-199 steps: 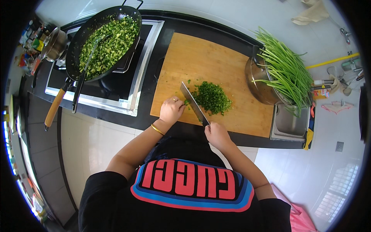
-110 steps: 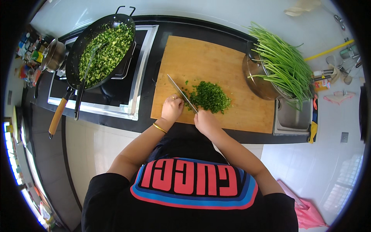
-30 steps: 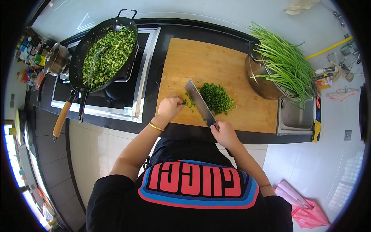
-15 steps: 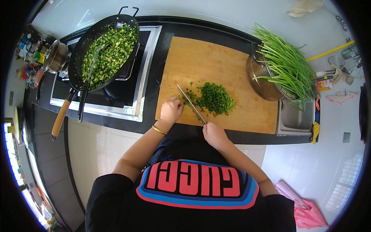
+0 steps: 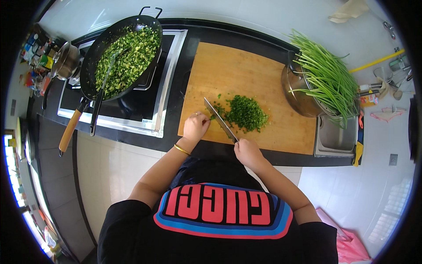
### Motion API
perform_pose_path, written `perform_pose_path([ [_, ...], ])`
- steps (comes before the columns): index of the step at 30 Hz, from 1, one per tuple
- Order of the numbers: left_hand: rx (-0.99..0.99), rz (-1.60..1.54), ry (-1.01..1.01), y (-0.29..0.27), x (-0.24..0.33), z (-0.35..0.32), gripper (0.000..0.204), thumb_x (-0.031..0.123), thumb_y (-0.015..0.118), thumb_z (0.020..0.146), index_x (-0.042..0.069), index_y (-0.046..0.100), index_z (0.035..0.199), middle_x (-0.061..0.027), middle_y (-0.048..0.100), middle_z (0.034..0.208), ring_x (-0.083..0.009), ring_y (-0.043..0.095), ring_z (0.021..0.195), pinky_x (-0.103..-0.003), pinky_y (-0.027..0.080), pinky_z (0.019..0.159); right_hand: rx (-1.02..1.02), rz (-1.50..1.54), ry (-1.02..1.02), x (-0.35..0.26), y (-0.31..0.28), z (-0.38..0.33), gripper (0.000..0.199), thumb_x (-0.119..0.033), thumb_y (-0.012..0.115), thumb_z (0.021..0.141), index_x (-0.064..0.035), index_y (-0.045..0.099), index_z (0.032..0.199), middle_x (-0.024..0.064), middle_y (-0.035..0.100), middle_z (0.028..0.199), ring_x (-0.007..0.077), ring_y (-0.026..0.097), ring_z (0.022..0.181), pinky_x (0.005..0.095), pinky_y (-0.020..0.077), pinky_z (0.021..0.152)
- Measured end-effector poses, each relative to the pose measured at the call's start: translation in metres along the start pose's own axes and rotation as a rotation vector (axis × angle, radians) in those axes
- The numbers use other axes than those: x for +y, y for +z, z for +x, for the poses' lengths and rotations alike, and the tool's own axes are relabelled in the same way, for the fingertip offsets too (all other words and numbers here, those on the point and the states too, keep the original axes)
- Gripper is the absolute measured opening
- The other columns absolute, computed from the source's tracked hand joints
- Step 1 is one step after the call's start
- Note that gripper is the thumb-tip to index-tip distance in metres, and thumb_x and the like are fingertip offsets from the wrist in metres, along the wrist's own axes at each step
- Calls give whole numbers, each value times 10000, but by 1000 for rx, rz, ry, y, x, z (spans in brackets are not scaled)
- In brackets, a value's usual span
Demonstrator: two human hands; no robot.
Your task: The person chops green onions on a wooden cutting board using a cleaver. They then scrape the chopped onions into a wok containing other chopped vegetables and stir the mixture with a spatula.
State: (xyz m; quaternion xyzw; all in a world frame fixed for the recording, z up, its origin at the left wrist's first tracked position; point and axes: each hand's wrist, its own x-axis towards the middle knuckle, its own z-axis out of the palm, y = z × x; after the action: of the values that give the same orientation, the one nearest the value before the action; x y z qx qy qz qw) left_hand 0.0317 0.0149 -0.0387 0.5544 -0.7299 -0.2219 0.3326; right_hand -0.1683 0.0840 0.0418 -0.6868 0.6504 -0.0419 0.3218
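Observation:
My right hand [image 5: 249,153] grips the handle of a kitchen knife [image 5: 221,121]. Its blade slants up and left over the near left part of a wooden cutting board [image 5: 224,66]. Close to the blade's left side, my left hand [image 5: 196,126] has its fingers curled, and whatever they hold is hidden. To the right of the blade lies a pile of finely chopped greens [image 5: 247,113], with loose bits scattered along the knife. A gold bangle circles my left wrist.
At the left, a wok [image 5: 88,70] of chopped green filling with a spatula in it sits on the stove. Long green stalks [image 5: 327,72] rest across a steel pot [image 5: 293,90] at the board's right. Beyond stands a small sink [image 5: 336,134]. A lidded saucepan [image 5: 66,61] is far left.
The knife and my right hand have shifted slightly right and toward me. My left hand keeps nearly the same place beside the blade. The whole view has drifted a little.

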Motion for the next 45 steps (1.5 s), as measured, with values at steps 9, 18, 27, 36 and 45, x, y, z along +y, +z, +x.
perform_pose_path([
  [9,-5,-14,78,-1,0,0,59,89,647,689,33,634,705,-97,563,665,-251,575,636,-350,470,591,188,147,-2,-10,8,41,242,-162,508,827,48,568,722,240,588,663,398,587,647,447,464,603],
  [18,7,-11,5,-1,1,-3,51,84,651,683,39,633,697,-90,559,666,-244,572,607,-350,465,561,-28,94,1,-5,-12,-5,262,-173,507,838,68,556,750,247,590,678,383,599,653,433,461,589],
  [27,0,112,-57,10,4,-5,51,104,647,677,60,624,662,-86,575,674,-263,581,632,-364,473,574,38,13,-12,-8,20,5,252,-177,487,838,34,562,724,242,582,659,415,579,628,476,470,618],
  [36,-123,-194,-75,5,29,29,91,57,614,708,26,651,786,-141,583,727,-309,582,720,-381,487,647,212,276,113,14,-26,-9,274,-204,549,817,62,583,760,243,597,699,378,601,665,421,460,589],
  [45,-202,55,164,23,36,46,98,59,633,702,32,646,795,-128,584,780,-290,581,732,-360,484,641,199,440,209,35,-27,-20,269,-190,568,808,70,563,741,190,561,607,314,573,565,378,435,546],
])
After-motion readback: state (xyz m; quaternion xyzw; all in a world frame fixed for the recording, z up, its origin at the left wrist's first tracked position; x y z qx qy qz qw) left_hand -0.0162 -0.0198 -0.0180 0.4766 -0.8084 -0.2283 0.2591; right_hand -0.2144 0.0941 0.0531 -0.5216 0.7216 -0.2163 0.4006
